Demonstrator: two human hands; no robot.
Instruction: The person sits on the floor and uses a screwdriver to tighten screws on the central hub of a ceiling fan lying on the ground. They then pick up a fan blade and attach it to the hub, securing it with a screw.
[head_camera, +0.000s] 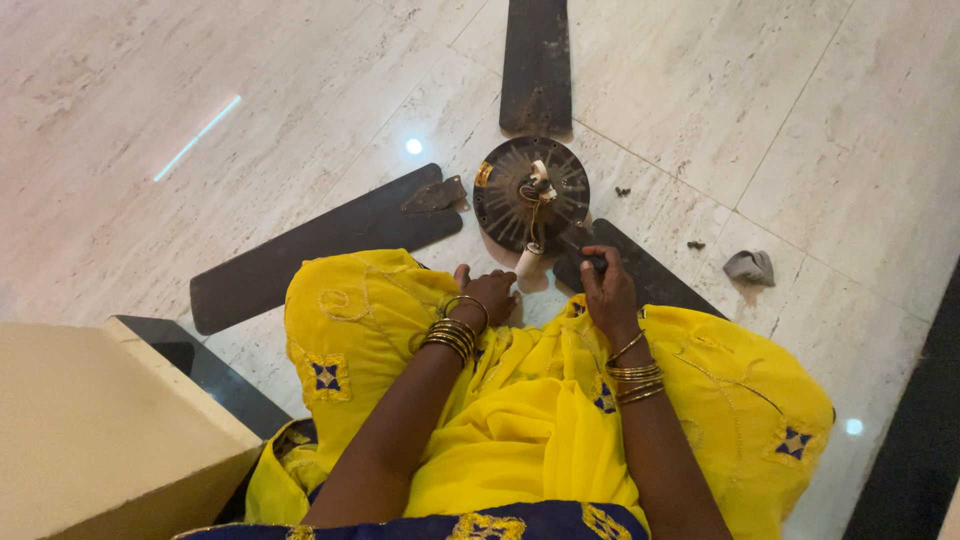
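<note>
Presently, a dismantled ceiling fan is laid flat on the marble floor (800, 130), its round motor housing (531, 194) facing upward, just beyond the knees. The right hand (608, 290) is rested on the nearest fan blade (650, 280), fingers curled down onto its inner end; a firm grasp cannot be confirmed. The left hand (487, 296) is loosely closed beside a white cylindrical part (527, 262) hung on wires from the housing, nothing seen held. A crumpled grey cloth (750, 267) is noted on the right.
</note>
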